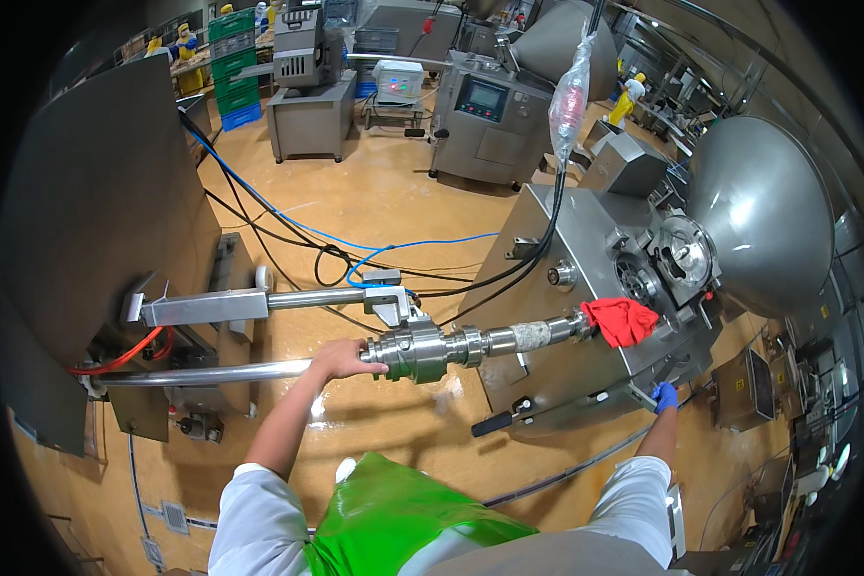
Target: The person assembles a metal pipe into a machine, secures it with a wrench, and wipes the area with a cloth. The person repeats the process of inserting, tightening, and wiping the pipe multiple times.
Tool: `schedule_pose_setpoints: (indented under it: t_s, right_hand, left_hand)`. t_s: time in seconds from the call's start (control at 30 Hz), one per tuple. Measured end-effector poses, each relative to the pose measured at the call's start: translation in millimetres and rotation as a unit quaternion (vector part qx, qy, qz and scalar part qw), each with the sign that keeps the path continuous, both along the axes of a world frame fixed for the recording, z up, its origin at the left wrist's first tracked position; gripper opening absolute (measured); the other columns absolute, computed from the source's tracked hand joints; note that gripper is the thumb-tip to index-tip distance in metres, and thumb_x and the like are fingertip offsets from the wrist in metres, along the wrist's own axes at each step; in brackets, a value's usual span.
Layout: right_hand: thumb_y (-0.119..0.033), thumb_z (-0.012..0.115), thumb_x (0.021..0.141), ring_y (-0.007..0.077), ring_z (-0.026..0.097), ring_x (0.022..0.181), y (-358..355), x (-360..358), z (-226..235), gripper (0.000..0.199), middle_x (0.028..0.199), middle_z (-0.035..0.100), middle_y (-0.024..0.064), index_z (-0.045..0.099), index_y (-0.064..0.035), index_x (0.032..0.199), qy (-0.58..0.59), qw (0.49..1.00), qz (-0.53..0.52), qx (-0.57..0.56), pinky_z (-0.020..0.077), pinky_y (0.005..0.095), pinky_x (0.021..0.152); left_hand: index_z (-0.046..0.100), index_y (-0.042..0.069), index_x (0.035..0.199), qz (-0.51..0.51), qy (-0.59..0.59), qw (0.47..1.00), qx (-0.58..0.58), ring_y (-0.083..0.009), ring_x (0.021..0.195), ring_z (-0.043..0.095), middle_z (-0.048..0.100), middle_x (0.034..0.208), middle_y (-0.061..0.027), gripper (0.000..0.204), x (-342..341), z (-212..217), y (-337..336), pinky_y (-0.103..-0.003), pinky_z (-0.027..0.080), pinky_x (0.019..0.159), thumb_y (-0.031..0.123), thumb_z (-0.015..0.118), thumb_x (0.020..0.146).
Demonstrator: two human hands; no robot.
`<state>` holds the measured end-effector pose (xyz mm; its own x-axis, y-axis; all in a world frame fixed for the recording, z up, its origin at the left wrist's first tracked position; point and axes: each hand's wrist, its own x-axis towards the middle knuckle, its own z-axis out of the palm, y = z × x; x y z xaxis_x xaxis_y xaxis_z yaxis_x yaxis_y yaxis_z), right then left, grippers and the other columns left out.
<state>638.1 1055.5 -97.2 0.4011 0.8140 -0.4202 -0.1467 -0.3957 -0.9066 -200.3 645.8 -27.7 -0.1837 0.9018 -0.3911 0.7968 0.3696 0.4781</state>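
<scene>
My bare left hand is closed around the left end of a steel pipe coupling, where a long shiny tube runs off to the left. From the coupling, a jointed steel pipe leads right to a stainless machine. My right hand, in a blue glove, is at the end of a flat metal lever on the machine's near side. Its fingers look wrapped round the lever end, though they are small in view. A red cloth lies over the pipe's right end.
A large steel hopper cone rises at the right. Blue and black hoses trail over the tan floor. A tall steel cabinet stands at the left. Farther back are stacked green crates, another machine and people in yellow aprons.
</scene>
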Motion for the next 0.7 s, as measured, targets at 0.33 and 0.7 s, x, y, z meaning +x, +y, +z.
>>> schedule_pose_setpoints:
  t_s: [0.33, 0.7]
  right_hand:
    - [-0.017, 0.05, 0.087, 0.0149, 0.042, 0.042, 7.1, -1.0, 25.3, 0.013, 0.062, 0.051, 0.0062, 0.047, -0.0096, 0.078, 0.06, 0.996, 0.054, -0.032, 0.0305, 0.0255, 0.035]
    - [-0.024, 0.054, 0.084, 0.023, 0.053, 0.05, 48.4, 24.9, 3.5, 0.016, 0.071, 0.057, 0.0098, 0.055, -0.0076, 0.084, -0.15, 0.987, 0.002, -0.056, 0.043, 0.038, 0.043]
  left_hand:
    - [0.067, 0.009, 0.117, -0.009, 0.013, 1.0, -0.004, -0.036, 0.096, 0.068, 0.072, 0.096, -0.0188, 0.096, 1.4, 5.3, 1.0, -0.046, 0.052, 0.083, 0.088, 0.059, 0.062]
    - [0.064, 0.009, 0.125, -0.01, 0.035, 0.999, -0.02, -0.0374, 0.094, 0.068, 0.071, 0.093, -0.0207, 0.101, 1.8, 6.5, 3.4, -0.045, 0.051, 0.085, 0.087, 0.06, 0.062]
